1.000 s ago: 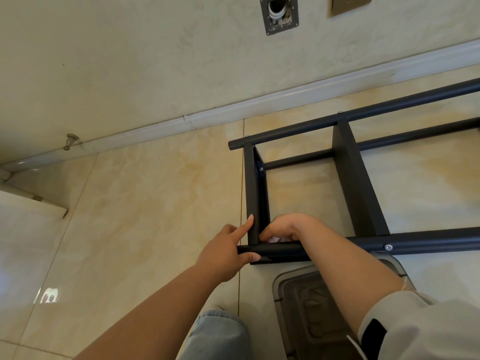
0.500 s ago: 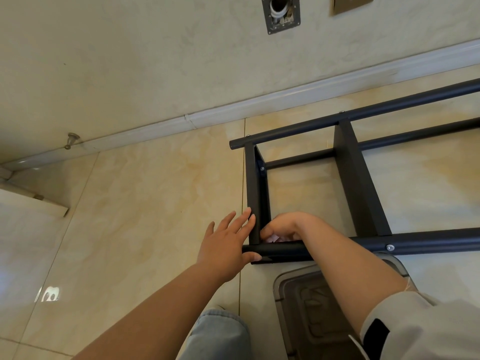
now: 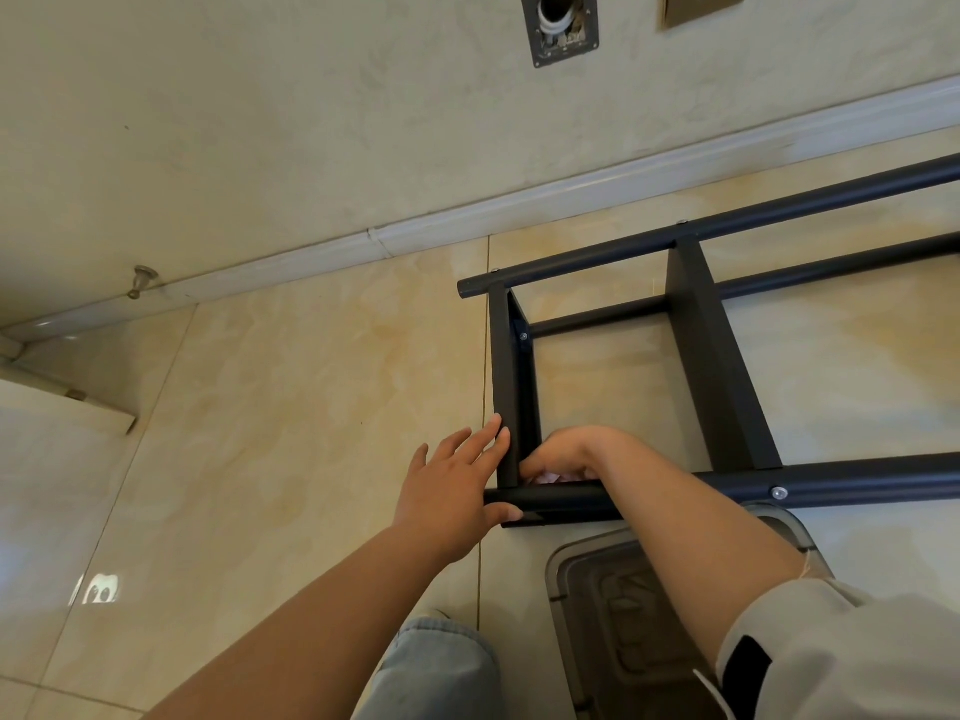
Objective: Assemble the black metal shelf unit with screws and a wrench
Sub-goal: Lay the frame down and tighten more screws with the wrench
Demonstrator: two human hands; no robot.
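The black metal shelf frame (image 3: 717,366) lies on its side on the tiled floor, its long tubes running off to the right. My left hand (image 3: 452,491) has its fingers straight against the outside of the end panel (image 3: 511,387), thumb under the near tube's end (image 3: 550,504). My right hand (image 3: 566,454) reaches over that tube into the inner corner, fingers curled round something small and pale that is mostly hidden. A silver screw head (image 3: 778,493) sits in the near tube, another (image 3: 523,336) on the end bracket. No wrench is in view.
A clear plastic bin (image 3: 587,579) stands under my right forearm, against the near tube. My knee in jeans (image 3: 436,667) is just left of it. The wall and baseboard (image 3: 571,184) run behind the frame. A white board edge (image 3: 62,407) lies at far left.
My left hand went from one pointing finger on the end panel to all fingers spread straight against it. The right hand stayed in the corner.
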